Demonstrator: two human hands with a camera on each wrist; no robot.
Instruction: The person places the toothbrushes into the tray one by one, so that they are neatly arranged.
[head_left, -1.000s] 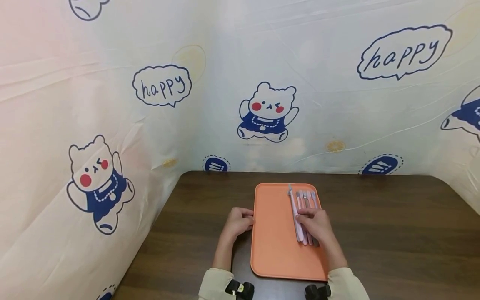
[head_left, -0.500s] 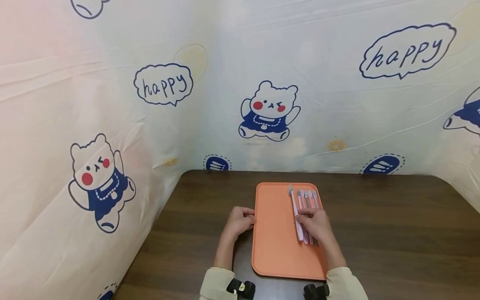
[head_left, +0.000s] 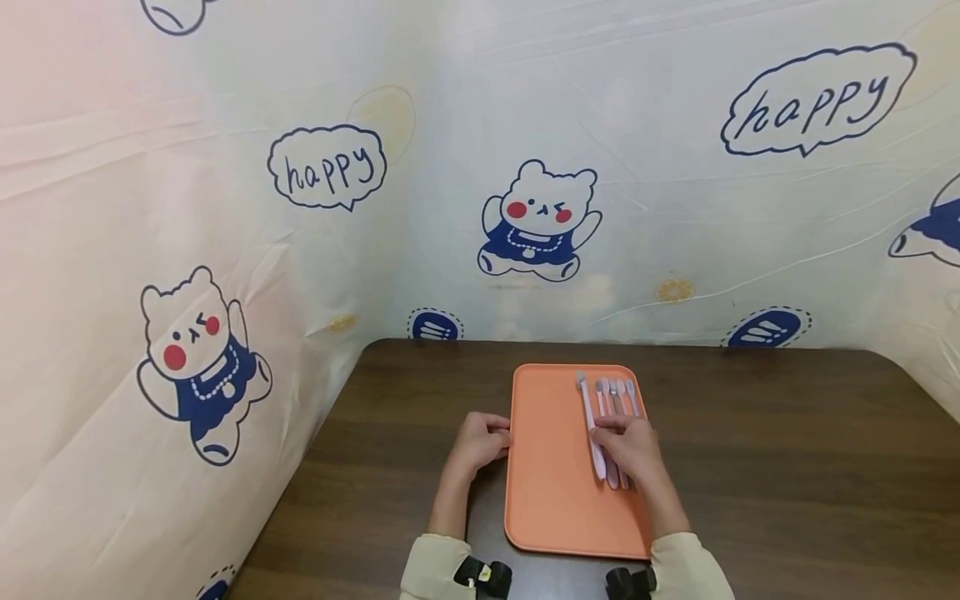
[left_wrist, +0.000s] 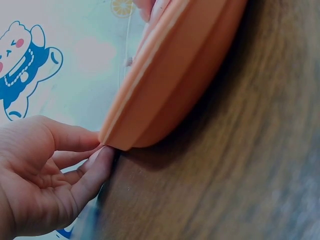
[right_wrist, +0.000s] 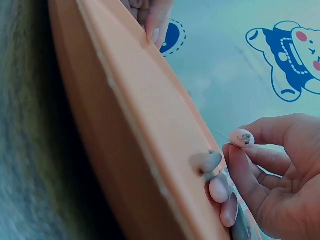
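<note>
In the head view an orange tray (head_left: 551,467) lies on the table. My right hand (head_left: 632,446) pinches a pale pink toothbrush (head_left: 587,410) between thumb and fingers, over the tray's right half. The right wrist view shows the rounded handle end of this toothbrush (right_wrist: 242,138) at the fingertips. Several more toothbrushes (head_left: 617,396) in pink and grey lie side by side along the tray's right side, partly hidden under the hand. At the tray's left rim (left_wrist: 117,122), my left hand (left_wrist: 55,170) pinches the edge with thumb and fingers.
A dark brown wooden table (head_left: 787,467) reaches out on both sides of the tray. Behind and to the left hangs a pale curtain (head_left: 450,167) with bear prints. Black wrist cameras (head_left: 483,577) sit at both sleeves.
Both hands keep their holds. The head view has shifted slightly. The gap between the held toothbrush and the row to its right looks a little wider.
</note>
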